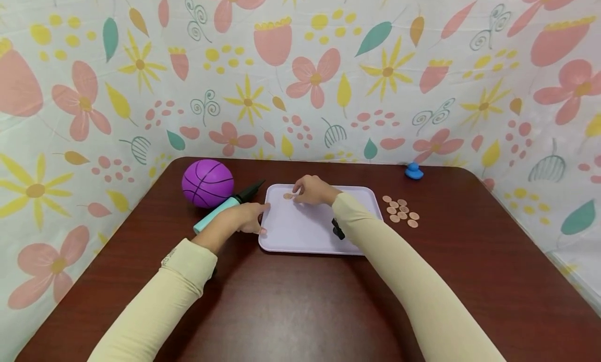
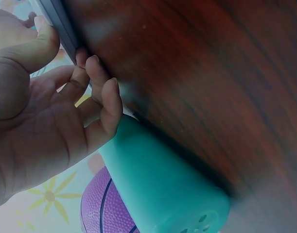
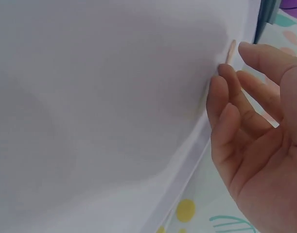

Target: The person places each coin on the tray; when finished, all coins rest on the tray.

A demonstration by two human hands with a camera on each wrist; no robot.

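Note:
A pale lilac rectangular tray lies on the table. My left hand rests at its left edge, thumb and index finger spread along the rim. In the left wrist view the other fingers of that hand hang loosely bent beside the tray's side. Over the far left part of the tray is my right hand, palm down. Its fingertips are right at a copper coin lying flat near the far left corner. The right wrist view shows thumb and fingers apart around the coin.
Several loose copper coins lie right of the tray. A blue rubber duck sits at the back right. Left of the tray are a purple toy basketball and a turquoise-handled object with a black end, close to my left hand.

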